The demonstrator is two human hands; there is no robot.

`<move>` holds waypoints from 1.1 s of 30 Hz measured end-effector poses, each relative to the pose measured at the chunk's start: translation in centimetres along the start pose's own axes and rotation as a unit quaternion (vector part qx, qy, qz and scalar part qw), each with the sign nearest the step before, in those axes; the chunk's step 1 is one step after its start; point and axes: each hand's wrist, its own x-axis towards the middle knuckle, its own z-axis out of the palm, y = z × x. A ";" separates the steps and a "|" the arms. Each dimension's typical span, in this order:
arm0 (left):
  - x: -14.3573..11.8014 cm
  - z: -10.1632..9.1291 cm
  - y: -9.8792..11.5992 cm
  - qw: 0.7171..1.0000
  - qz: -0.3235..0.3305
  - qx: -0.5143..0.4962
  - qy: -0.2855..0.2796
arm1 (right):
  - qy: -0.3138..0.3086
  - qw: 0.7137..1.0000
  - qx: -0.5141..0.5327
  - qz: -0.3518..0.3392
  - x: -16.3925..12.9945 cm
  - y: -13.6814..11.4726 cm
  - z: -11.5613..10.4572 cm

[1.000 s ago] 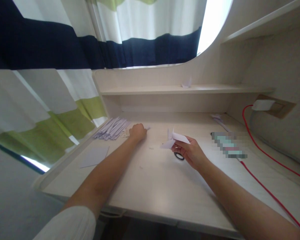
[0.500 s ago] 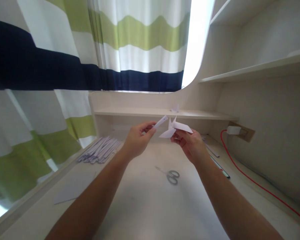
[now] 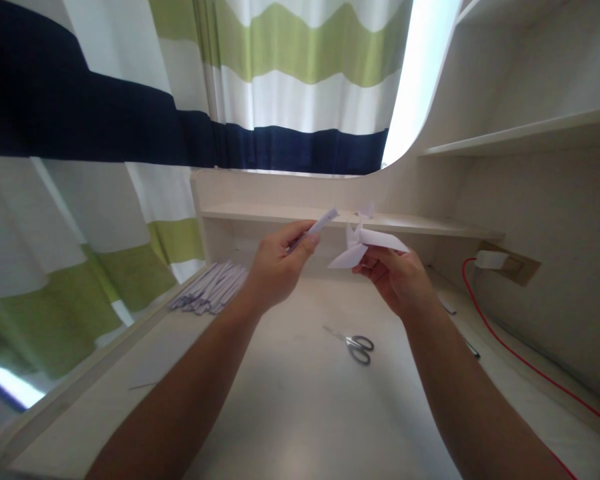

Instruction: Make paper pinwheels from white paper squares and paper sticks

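Observation:
My left hand (image 3: 279, 267) is raised above the desk and pinches a narrow folded paper strip (image 3: 320, 224) between thumb and fingers. My right hand (image 3: 397, 279) holds a white folded paper figure (image 3: 363, 244) with pointed flaps, just to the right of the strip. The strip's tip and the figure are a short gap apart. Both hands hover over the pale wooden desk (image 3: 290, 407).
Scissors (image 3: 356, 345) lie on the desk under my hands. A pile of paper strips (image 3: 210, 295) sits at the back left. A small paper figure (image 3: 366, 210) stands on the low shelf (image 3: 260, 213). A red cable (image 3: 510, 353) runs from a wall plug (image 3: 490, 260) along the right. A striped curtain hangs behind.
My left hand left the pile at the back of the desk and came up holding a paper strip. My right hand rose with the paper figure; both now meet in front of the shelf.

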 end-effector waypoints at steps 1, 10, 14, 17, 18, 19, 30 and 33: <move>0.1 -0.2 0.0 1.000 -0.001 0.006 0.003 | 0.004 1.000 0.005 0.000 0.1 -0.1 -0.1; 0.6 -0.8 -0.2 0.999 -0.003 -0.028 0.017 | 0.001 1.000 -0.001 -0.019 0.5 -0.6 -0.5; 0.3 -0.4 0.6 1.000 -0.017 -0.024 -0.002 | -0.006 1.000 0.018 -0.006 0.5 -0.2 -0.5; 0.1 0.1 0.5 0.999 -0.015 -0.045 -0.025 | -0.007 1.000 0.020 0.002 0.3 0.0 -0.2; 0.1 0.3 0.4 0.997 -0.015 -0.061 -0.032 | -0.006 1.000 0.014 0.001 0.2 0.1 -0.1; 0.1 0.5 0.1 0.996 -0.019 -0.074 -0.042 | -0.005 1.000 0.007 -0.004 0.1 0.1 0.0; -0.1 0.7 -0.1 0.999 -0.006 -0.020 -0.040 | 0.000 0.998 -0.042 -0.049 -0.7 -0.1 0.3; 0.1 0.7 -0.3 0.998 0.004 -0.058 -0.030 | 0.005 0.998 -0.035 -0.054 -0.7 -0.4 0.1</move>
